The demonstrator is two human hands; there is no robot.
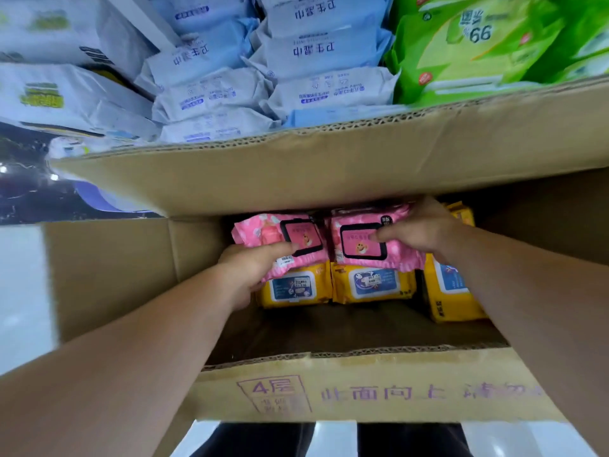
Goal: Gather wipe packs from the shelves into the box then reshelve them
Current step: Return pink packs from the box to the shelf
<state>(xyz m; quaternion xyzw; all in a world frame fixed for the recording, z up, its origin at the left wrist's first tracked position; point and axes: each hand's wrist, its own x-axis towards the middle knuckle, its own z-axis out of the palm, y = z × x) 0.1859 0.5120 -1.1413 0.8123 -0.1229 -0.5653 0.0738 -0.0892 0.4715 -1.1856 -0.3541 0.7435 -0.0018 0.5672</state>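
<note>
**Down in the box: two pink packs, one per hand**

Down inside the cardboard box point(108, 278), both hands are at work on the top layer. The left hand point(253, 268) has its fingers curled shut around the near edge of the left pink pack point(280, 239), thumb lying across the top by the black-framed lid. The right hand point(418, 229) is closed over the right pink pack point(365, 245), thumb on the lid and the other fingers wrapped round the far side, out of sight. The two packs lie side by side, edges touching, on a row of yellow packs point(372, 285). Past the far flap point(329, 173), the shelves hold blue-and-white packs point(316, 51) and green packs point(478, 44).

Whether the pink packs are being set down or lifted out cannot be told from this view. Either way, the step probably goes best if each pack is kept flat, since soft wrappers sag when pinched at one edge. The left grip sits near the corner and looks the weaker of the two; sliding the fingers further underneath would likely steady it. The far flap leans over the opening, so the hands need to move straight up or down to avoid snagging on it. The yellow row beneath looks level enough to carry the pink ones squarely.
</note>
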